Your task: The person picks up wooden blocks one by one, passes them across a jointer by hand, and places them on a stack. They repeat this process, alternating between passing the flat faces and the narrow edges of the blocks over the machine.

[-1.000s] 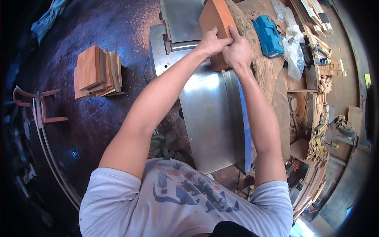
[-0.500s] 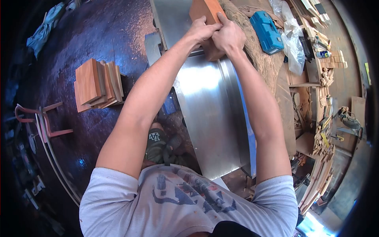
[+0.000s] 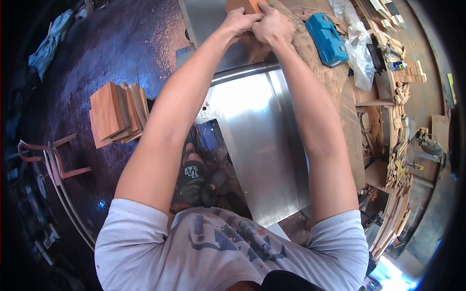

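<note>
At the top of the head view, my left hand (image 3: 241, 23) and my right hand (image 3: 273, 24) are close together on an orange-brown wooden board (image 3: 246, 6). My fingers and thumbs close over its near upper part, and its far end runs out of view. Under the board is the smooth metal bed (image 3: 257, 140) of a jointer-like machine, with a crosswise gap (image 3: 242, 72) between its two table parts. Both my arms stretch forward over this bed.
Left on the dark floor stands a stack of wooden boards (image 3: 109, 111), with a reddish chair-like frame (image 3: 58, 160) nearer. To the right are a teal case (image 3: 326, 41), a clear plastic bag (image 3: 361, 58) and shelves with many wood offcuts (image 3: 400, 145). A blue part (image 3: 209, 135) juts out beside the bed.
Both hands and the board have moved forward along the metal bed, past the crosswise gap. More of the near bed and the blue part shows now.
</note>
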Available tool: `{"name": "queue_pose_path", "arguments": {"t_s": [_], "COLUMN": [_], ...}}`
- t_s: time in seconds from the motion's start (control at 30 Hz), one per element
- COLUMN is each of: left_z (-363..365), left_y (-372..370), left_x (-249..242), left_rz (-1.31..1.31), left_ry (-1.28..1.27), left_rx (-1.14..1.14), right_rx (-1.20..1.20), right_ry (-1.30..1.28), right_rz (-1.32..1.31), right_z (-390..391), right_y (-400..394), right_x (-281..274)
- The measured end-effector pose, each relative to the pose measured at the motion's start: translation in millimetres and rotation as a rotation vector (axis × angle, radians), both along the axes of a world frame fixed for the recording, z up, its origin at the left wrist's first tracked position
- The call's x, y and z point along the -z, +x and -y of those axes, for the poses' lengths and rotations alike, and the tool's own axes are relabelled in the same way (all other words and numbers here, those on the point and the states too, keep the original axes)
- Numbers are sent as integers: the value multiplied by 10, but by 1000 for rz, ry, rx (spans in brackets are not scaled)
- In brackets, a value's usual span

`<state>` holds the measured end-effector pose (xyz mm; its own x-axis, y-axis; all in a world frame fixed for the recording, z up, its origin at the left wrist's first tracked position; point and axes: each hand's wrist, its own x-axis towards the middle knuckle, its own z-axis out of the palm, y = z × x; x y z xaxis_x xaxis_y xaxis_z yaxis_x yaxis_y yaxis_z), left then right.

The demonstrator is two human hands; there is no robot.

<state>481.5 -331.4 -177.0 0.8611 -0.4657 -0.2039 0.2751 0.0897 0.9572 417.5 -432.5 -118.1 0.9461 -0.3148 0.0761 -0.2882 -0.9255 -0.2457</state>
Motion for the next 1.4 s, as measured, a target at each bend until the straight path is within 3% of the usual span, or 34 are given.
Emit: {"name": "queue_pose_path", "arguments": {"t_s": [0.1, 0.23, 0.3, 0.37, 0.43, 0.5, 0.57, 0.6, 0.7, 0.77, 0.8, 0.9, 0.97, 1.03, 1.1, 1.2, 1.33, 1.4], "left_z": [63, -24, -271, -695, -1437, -2075, -2449, -2510, -2581, -2637, -2695, -2762, -2792, -2758, -2690, -2433, -1809, -1306], "left_y": [347, 268, -91, -523, -1262, -1754, -2240, -2438, -3133, -3613, -3819, -4322, -4538, -4622, -4662, -4704, -4870, -4831], "left_x": [216, 179, -132, -214, -562, -294, -189, -299, -719, -1125, -1271, -1306, -1296, -1153, -995, -276, -162, -145], "left_rz": [109, 80, 85, 258, 199, 48, -81, -54, 42, 121, 249, 545, 473, 371, 50, 29, -22, -37], "left_ry": [10, 12, 80, -35, -142, -177, -117, -194, -459, -522, -284, -53, -13, -33, -268, -69, 35, 39], "left_rx": [-20, 10, -111, -248, -212, -208, -338, -305, -149, -102, -174, -245, -187, -103, 28, 66, 209, 275], "right_rx": [-18, 48, 90, 44, 84, 1, -141, -143, 87, 57, 9, -129, -217, -197, -161, -191, -85, -2], "right_ry": [-32, 89, 60, 123, 153, 456, 1132, 1319, 1841, 2009, 2110, 2339, 2395, 2126, 1764, 1081, 163, 48], "right_rz": [127, 12, -85, -96, -79, -29, 4, 22, 36, 43, 15, -49, -102, -53, 37, 187, 6, -25], "right_z": [70, -16, -64, -4, -45, -68, -230, -367, -514, -789, -861, -924, -921, -794, -640, -407, -105, 116], "right_y": [281, 253, 257, 292, 238, -154, -896, -1265, -2347, -3020, -3278, -3816, -4096, -4279, -4459, -4631, -4832, -4900], "right_x": [174, 27, -56, -92, -229, -573, -873, -996, -691, -447, -244, 198, 215, -17, -448, -841, -728, -445]}}
